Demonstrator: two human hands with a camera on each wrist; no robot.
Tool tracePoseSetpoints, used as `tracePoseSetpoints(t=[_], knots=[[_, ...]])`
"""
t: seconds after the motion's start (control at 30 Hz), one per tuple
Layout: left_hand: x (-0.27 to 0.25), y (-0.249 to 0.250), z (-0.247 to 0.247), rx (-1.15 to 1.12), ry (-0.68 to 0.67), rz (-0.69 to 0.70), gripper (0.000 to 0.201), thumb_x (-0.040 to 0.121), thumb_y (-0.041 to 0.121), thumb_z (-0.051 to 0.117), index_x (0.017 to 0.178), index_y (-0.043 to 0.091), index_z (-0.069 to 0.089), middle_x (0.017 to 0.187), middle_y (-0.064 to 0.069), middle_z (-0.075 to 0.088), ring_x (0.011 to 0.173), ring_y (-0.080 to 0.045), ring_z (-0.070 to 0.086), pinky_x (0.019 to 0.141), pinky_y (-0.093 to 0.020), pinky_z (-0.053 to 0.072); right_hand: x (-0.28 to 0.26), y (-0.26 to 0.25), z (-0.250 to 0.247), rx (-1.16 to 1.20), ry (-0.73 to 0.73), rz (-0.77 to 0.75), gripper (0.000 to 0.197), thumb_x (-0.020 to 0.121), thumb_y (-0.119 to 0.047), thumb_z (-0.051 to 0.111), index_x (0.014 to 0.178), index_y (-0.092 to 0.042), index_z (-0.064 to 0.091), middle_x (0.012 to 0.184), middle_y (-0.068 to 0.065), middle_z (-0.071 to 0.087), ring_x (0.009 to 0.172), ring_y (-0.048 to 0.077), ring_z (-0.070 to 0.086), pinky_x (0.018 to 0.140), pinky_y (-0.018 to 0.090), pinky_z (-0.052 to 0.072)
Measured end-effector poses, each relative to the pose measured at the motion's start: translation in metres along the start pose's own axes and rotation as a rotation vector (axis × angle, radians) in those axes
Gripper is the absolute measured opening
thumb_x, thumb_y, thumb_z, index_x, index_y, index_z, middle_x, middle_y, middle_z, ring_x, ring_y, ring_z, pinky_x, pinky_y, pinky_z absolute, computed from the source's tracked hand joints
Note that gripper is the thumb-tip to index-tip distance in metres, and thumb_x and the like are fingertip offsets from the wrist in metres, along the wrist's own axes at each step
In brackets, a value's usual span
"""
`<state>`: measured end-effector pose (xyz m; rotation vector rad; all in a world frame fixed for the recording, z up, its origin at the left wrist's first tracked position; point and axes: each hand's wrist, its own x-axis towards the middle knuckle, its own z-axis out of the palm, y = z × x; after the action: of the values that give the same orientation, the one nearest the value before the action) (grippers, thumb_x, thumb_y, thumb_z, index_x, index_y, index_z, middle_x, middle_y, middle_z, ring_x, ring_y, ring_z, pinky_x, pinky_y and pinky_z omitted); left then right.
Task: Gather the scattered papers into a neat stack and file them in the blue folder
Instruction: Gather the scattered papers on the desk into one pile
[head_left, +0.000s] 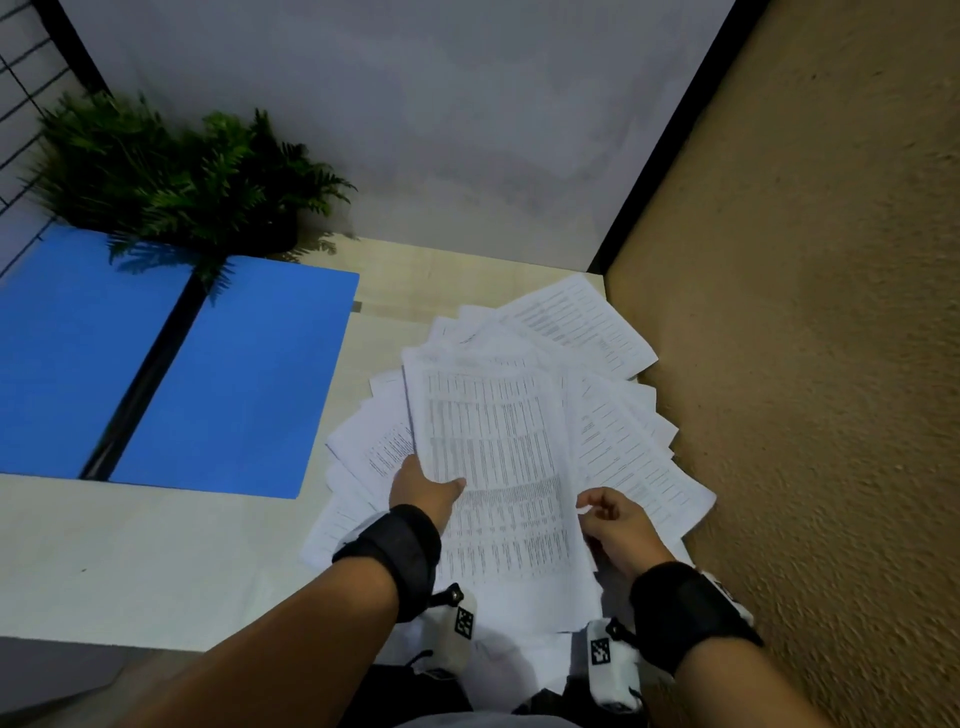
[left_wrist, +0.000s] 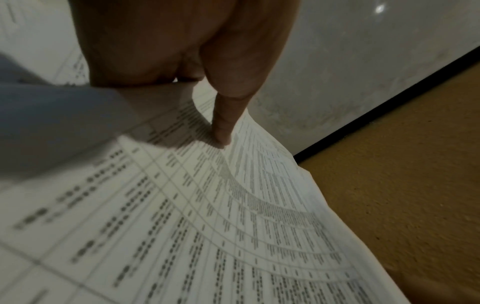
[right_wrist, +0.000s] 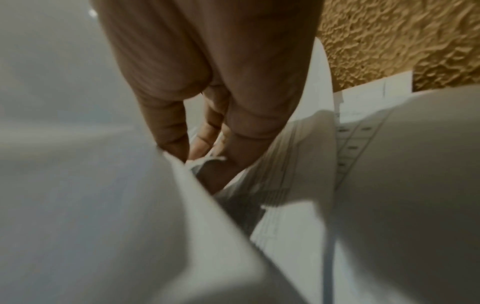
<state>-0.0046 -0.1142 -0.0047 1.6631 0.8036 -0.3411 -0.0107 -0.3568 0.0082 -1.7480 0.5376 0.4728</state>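
Note:
White printed papers lie fanned out on the right part of the pale table. My left hand grips the left edge of the top sheets, its thumb lying on the printed table, and the fingers underneath are hidden. On the right edge of the same sheets my right hand pinches the paper with curled fingers. The blue folder lies open and flat to the left of the papers, with a black spine down its middle.
A green potted fern stands behind the folder and hangs over its far edge. A grey panel closes the back. A rough brown wall runs close along the right, and some papers touch it.

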Motion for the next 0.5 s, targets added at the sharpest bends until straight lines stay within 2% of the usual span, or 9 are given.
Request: tracePoseSetpoints(t=[0.07,0.13,0.17,0.23,0.3,0.37,0.4,0.47,0.5], knots=[[-0.002,-0.003,0.001,0.032,-0.022,0.02,0.04,0.085,0.009,0.067,0.123,0.007,0.053,0.118,-0.009,0.063,0.1,-0.024,0.059,0.084,-0.031,0.05,-0.001,-0.003,0.001,-0.001,0.053,-0.04,0.023,0.083,0.002,0.069,0.099,-0.014,0.065,0.074,0.009,0.055,0.054,0.012,0.054,0.048,0.018,0.046],[-0.003,-0.006,-0.008,0.014,0.015,0.008,0.038,0.088,0.007,0.063,0.124,0.006,0.052,0.118,-0.011,0.062,0.095,-0.022,0.056,0.081,-0.029,0.047,0.006,-0.006,-0.003,0.065,0.128,-0.084,0.027,0.089,-0.007,0.066,0.114,-0.015,0.061,0.093,0.01,0.061,0.065,0.012,0.062,0.056,0.02,0.052],[-0.004,-0.009,-0.014,-0.014,0.047,-0.011,0.038,0.089,0.006,0.062,0.125,0.006,0.052,0.118,-0.013,0.062,0.094,-0.023,0.056,0.081,-0.029,0.047,0.01,-0.008,-0.006,0.086,0.156,-0.087,0.026,0.091,-0.006,0.063,0.116,-0.012,0.061,0.096,0.011,0.063,0.063,0.011,0.063,0.056,0.022,0.054],[-0.004,-0.015,-0.027,-0.075,0.124,-0.054,0.039,0.091,0.008,0.06,0.129,0.004,0.051,0.122,-0.016,0.061,0.099,-0.027,0.058,0.082,-0.03,0.045,0.013,-0.013,-0.007,0.113,0.181,-0.045,0.02,0.089,0.006,0.062,0.106,-0.002,0.064,0.081,0.015,0.062,0.045,0.013,0.059,0.048,0.022,0.053],[-0.003,-0.021,-0.04,-0.126,0.195,-0.1,0.041,0.092,0.011,0.059,0.131,0.003,0.05,0.126,-0.017,0.06,0.109,-0.034,0.059,0.086,-0.033,0.046,0.011,-0.014,-0.006,0.121,0.168,0.052,0.017,0.08,0.016,0.063,0.089,0.002,0.065,0.068,0.015,0.058,0.041,0.022,0.054,0.047,0.025,0.051],[-0.002,-0.026,-0.049,-0.143,0.243,-0.133,0.04,0.089,0.017,0.06,0.127,0.006,0.053,0.123,-0.017,0.062,0.106,-0.039,0.062,0.09,-0.04,0.052,0.007,-0.013,-0.009,-0.005,0.072,0.146,0.022,0.073,0.018,0.065,0.071,-0.003,0.058,0.061,0.015,0.054,0.042,0.026,0.055,0.053,0.033,0.051],[-0.001,-0.028,-0.053,-0.129,0.249,-0.14,0.039,0.085,0.021,0.061,0.122,0.01,0.056,0.12,-0.017,0.063,0.1,-0.04,0.064,0.087,-0.045,0.055,0.003,-0.013,-0.01,-0.118,-0.039,0.196,0.026,0.071,0.017,0.068,0.069,-0.005,0.054,0.061,0.015,0.052,0.043,0.028,0.058,0.054,0.034,0.052],[0.002,-0.034,-0.058,-0.08,0.256,-0.144,0.037,0.078,0.026,0.062,0.112,0.011,0.059,0.116,-0.019,0.061,0.09,-0.04,0.066,0.08,-0.05,0.058,-0.002,-0.013,-0.009,-0.321,-0.268,0.273,0.028,0.073,0.007,0.074,0.075,-0.009,0.05,0.068,0.015,0.053,0.051,0.029,0.066,0.052,0.031,0.055],[0.002,-0.035,-0.059,-0.06,0.262,-0.138,0.034,0.079,0.024,0.063,0.11,0.009,0.059,0.117,-0.018,0.06,0.089,-0.039,0.065,0.08,-0.05,0.059,-0.003,-0.015,-0.007,-0.395,-0.311,0.259,0.026,0.077,-0.003,0.075,0.077,-0.009,0.05,0.07,0.013,0.054,0.056,0.026,0.066,0.052,0.03,0.055]])
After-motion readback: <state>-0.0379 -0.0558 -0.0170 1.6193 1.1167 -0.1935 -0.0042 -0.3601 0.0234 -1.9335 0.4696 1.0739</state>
